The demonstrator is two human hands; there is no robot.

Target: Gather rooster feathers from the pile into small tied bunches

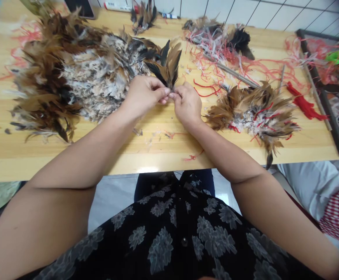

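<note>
Both hands meet over the middle of the wooden table, pinching the base of a small bunch of feathers point(171, 64). The bunch is brown and black, its tips fanned away from me. My left hand point(147, 93) is closed, thumb and forefinger at the quill ends. Against it, my right hand point(187, 103) is closed too, its fingertips at the same spot. Whether a thread lies between the fingers is too small to make out. A large pile of brown, black and whitish feathers point(93, 77) spreads left of my hands. To the right lies a smaller heap of red-tied feather bunches point(254, 112).
Red yarn point(305, 102) lies at the right, near a dark-framed tray point(322, 89) of pink strings. Tangled pink and white strings point(210, 41) and a thin stick point(230, 70) lie farther back. A marker point(117, 7) and a dark phone-like object point(80, 7) sit along the wall.
</note>
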